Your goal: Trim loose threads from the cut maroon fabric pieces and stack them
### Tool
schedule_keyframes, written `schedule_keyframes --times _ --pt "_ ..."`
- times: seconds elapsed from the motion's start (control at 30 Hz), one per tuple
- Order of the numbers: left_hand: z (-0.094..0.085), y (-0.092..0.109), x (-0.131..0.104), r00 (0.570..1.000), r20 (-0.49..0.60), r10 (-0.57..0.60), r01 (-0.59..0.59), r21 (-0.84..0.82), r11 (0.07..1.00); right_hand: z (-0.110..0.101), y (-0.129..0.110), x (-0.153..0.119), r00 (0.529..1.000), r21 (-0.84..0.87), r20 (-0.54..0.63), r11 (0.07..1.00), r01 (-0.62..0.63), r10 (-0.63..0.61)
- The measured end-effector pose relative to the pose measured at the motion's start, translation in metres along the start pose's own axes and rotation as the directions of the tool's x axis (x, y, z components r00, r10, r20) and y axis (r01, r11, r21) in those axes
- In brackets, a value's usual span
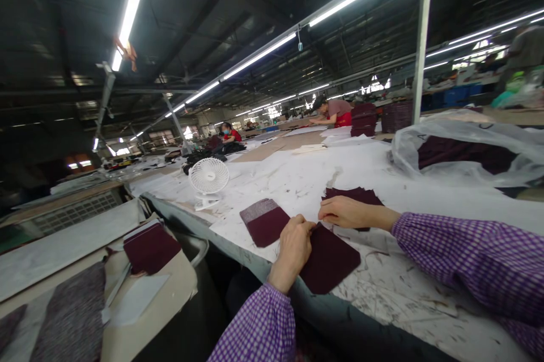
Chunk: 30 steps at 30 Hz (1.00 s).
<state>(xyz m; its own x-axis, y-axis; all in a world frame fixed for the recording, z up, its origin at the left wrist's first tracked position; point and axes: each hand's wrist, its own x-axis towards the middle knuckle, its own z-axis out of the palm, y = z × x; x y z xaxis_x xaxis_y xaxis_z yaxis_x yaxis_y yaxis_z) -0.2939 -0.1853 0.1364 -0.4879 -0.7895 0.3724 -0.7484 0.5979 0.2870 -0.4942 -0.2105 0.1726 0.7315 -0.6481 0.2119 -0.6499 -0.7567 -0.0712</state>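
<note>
A dark maroon fabric piece [329, 260] with cut-off corners lies at the table's front edge. My left hand [295, 246] pinches its upper left corner, thumb and fingers together. Just to the right, my right hand [346, 212] is closed, its fingertips pressed together beside that corner; whatever they hold is too small to make out. Behind my right hand lies a stack of maroon pieces [365, 195], partly covered by it. Left of my left hand sits another maroon stack [267, 229] with a grey speckled strip along its far side.
A small white fan [209, 176] stands on the white-covered table [272, 181]. At the right rests a clear plastic bag [459, 144] with dark fabric inside. To the left, a lower board [170, 288] carries a maroon stack [152, 248] and grey felt [70, 311]. Two people work farther back.
</note>
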Motion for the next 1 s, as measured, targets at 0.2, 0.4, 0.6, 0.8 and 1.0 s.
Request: schedule_keyframes --times 0.2,0.4,0.6,0.8,1.0 --pt "0.001 -0.001 0.001 1.000 0.011 0.002 -0.002 0.009 1.000 0.005 0.001 0.002 1.000 -0.068 -0.016 0.998 0.014 -0.015" --pt "0.001 -0.001 0.000 1.000 0.010 -0.012 0.012 0.019 1.000 0.015 0.004 0.002 0.996 -0.127 -0.055 0.990 0.058 -0.066" --pt "0.002 -0.005 0.001 1.000 0.005 0.006 -0.006 0.007 1.000 0.016 -0.001 0.001 0.983 -0.346 -0.001 0.922 0.172 -0.183" --pt "0.004 -0.004 0.000 0.998 0.016 0.055 -0.056 0.066 0.996 0.026 -0.002 0.000 0.963 -0.439 0.008 0.864 0.247 -0.271" --pt "0.005 -0.001 -0.001 0.998 0.016 0.063 -0.064 0.127 0.990 0.022 0.001 -0.004 0.986 -0.436 0.009 0.887 0.155 -0.168"
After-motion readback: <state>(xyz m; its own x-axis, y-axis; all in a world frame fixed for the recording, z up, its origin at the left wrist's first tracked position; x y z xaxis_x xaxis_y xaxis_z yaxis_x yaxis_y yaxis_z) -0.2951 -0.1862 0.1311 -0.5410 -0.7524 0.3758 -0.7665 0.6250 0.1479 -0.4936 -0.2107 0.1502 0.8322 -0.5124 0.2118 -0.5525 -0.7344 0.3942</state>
